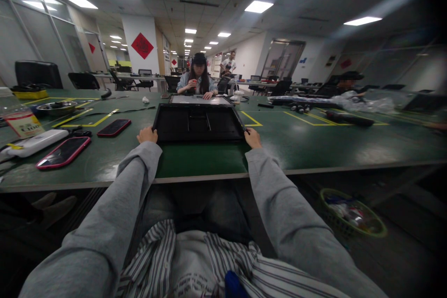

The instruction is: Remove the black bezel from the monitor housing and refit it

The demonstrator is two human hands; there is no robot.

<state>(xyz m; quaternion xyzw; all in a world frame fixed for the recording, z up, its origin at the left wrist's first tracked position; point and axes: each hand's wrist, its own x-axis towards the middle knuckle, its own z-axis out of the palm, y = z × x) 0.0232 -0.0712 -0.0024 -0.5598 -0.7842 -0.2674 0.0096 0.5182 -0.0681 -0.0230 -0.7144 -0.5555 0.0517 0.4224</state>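
Workbench (314,149), green and wide, carries a flat black panel (198,123) lying near its front edge, straight ahead of the person. The panel looks stiff, broad and fairly heavy, probably fragile across its face, so its edges and corners seem the safe places to hold. The left hand (147,135) grasps its near left corner and the right hand (253,138) its near right corner. Two red-edged phones (114,127) lie to the left.
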